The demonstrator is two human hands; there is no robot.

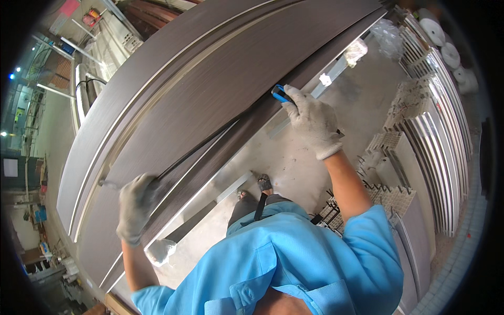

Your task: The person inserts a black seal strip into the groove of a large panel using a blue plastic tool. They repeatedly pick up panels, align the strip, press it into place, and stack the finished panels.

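Both my hands wear pale work gloves. My right hand (313, 119) is closed around a blue-and-black hand tool (281, 94) that looks like a utility knife; its working end is hard to make out. A long black strip (202, 151), rubber-like, runs from beside that tool down to my left hand (135, 207), whose blurred fingers are closed on its lower end. Beneath the strip lies a long dark brown panel (210, 94) with pale grooves and a light edge. The strip slants close to the panel's near edge.
Metal support bars (233, 186) and crumpled clear plastic (160, 252) show by the panel's near side. Stacked long panels (433, 157) stand at right, next to white rolls (432, 31). My feet in patterned shoes (264, 182) are on the grey floor (294, 163).
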